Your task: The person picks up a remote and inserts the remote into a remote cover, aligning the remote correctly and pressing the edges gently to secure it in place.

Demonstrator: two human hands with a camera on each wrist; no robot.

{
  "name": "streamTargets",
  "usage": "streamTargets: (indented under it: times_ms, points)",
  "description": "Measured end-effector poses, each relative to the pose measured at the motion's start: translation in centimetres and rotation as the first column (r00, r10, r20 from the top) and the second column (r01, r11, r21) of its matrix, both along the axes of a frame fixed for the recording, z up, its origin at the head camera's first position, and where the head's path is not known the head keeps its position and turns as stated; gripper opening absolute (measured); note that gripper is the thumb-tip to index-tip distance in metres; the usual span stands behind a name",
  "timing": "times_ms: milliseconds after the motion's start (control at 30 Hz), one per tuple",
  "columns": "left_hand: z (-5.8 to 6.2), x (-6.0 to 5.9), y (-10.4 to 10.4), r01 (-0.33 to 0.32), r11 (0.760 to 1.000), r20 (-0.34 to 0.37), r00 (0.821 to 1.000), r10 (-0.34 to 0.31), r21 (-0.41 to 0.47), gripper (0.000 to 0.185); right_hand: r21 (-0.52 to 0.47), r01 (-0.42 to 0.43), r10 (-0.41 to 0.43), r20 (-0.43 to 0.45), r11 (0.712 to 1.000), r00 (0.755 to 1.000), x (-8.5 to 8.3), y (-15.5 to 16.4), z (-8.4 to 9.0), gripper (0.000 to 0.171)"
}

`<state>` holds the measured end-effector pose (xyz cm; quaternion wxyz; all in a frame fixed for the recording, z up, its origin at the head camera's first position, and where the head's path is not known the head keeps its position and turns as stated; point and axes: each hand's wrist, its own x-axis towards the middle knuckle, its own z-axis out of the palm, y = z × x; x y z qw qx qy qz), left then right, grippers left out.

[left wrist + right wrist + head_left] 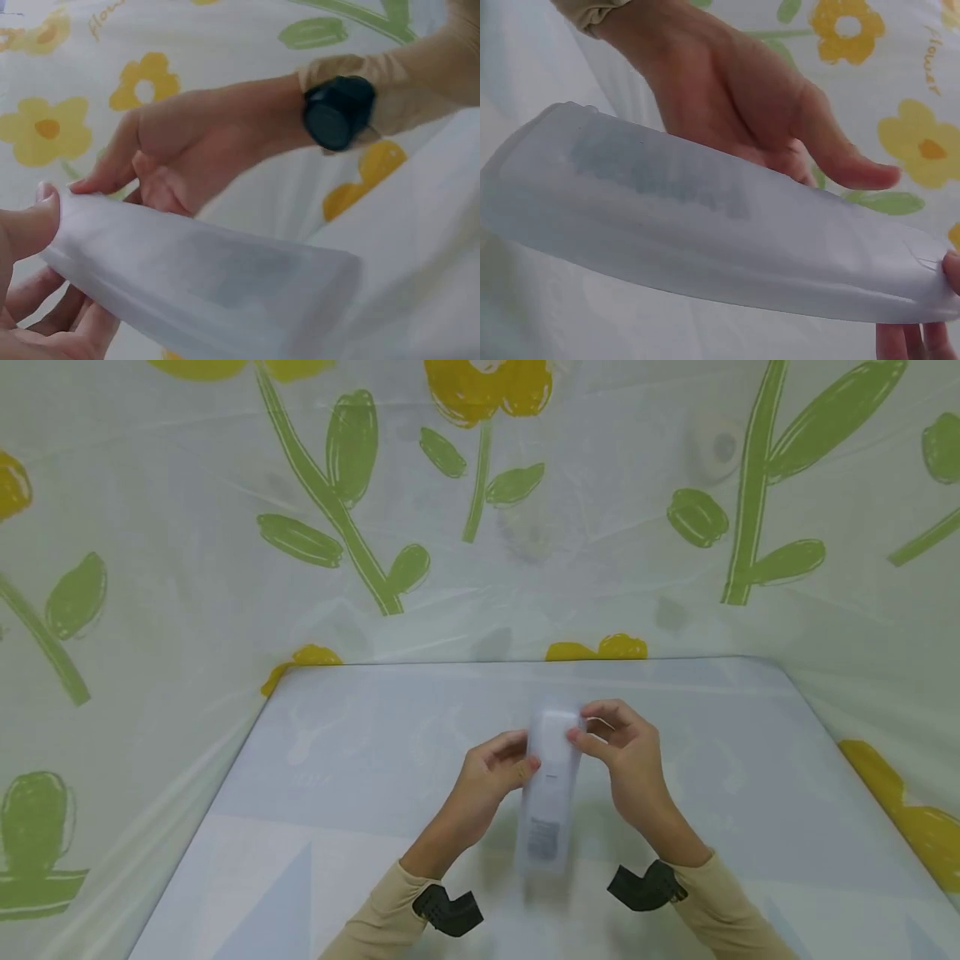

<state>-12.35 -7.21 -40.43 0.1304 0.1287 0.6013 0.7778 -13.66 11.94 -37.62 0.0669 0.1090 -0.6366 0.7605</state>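
A long, slim white plastic case (551, 793) with rounded edges and a block of grey print near its lower end is held up over the table. At its left side, my left hand (487, 781) holds it, thumb by the edge and fingers partly hidden behind it in the right wrist view. My right hand (626, 760) pinches the upper right end between thumb and fingers. The left wrist view has the case (210, 255) slanting across, with the right hand's thumb (30, 225) on its end. Faint print shows on the case (667, 217) in the right wrist view.
Under the hands is a table (360, 727) with a pale, faintly patterned cover. A white curtain (585, 568) with green leaves and yellow flowers hangs behind and at both sides. Black wrist devices (448, 910) sit on both beige sleeves.
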Motion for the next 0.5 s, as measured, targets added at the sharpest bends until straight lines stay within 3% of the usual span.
streamTargets:
  times_ms: [267, 400, 500]
  points:
    - [-2.5, 1.4, -0.9, 0.194, 0.972, 0.1, 0.978, -0.182, -0.133, 0.047, -0.058, 0.115, -0.109, 0.097, 0.992, 0.989, -0.6, 1.0, 0.6, 0.022]
    - [-3.5, 2.3, -1.1, 0.263, 0.959, 0.134, 0.959, -0.248, -0.106, 0.044, -0.055, 0.136, -0.13, 0.107, 0.989, 0.986, -0.8, 1.3, 0.7, 0.021]
    - [-3.8, 2.9, -1.0, 0.267, 0.962, 0.142, 0.956, -0.257, -0.059, 0.041, -0.066, 0.138, -0.131, 0.105, 0.988, 0.986, -0.9, 1.5, 0.8, 0.02]
